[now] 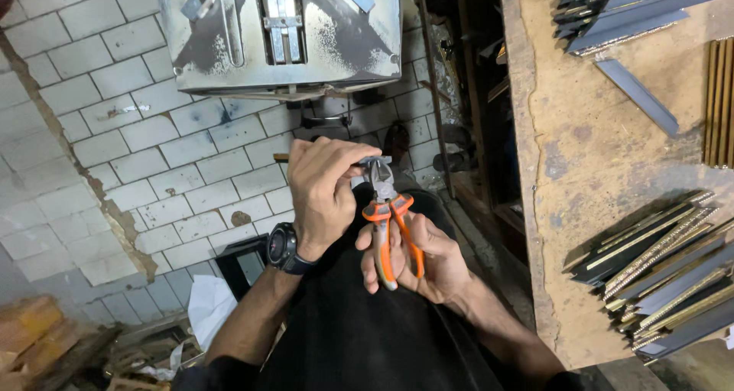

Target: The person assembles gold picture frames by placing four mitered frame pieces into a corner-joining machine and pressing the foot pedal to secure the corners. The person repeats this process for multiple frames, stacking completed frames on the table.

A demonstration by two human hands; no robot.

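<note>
The white-tiled floor [115, 123] fills the left of your view, with the grey metal machine base [283, 32] standing on it ahead of you and the worn wooden workbench [604, 169] running down your right side. On that bench lie stacks of dark frame mouldings with gilt patterned edges, one pile at the near corner [665, 276] and another at the far end [627, 12], well apart from your hands. You are working over your lap, between the machine and the bench. Your right hand [428, 261] is wrapped around the grey-and-orange handles of the pliers [390, 223], with the head pointing away from you; the handles are drawn fairly close together, so the jaws look nearly shut. Your left hand [325, 192], with the black wristwatch [284, 247] on its wrist, is bunched at the pliers' head, fingertips pinched together on something small there; what it is I cannot tell, since your fingers cover it, though a thin brownish strip [281, 158] pokes out to the left of them. To do this well, I would keep the piece steady with the left fingertips just clear of the jaws, square the piece to the jaws, squeeze gradually instead of snapping, and hold both wrists braced against your legs so nothing twists or slips.
</note>
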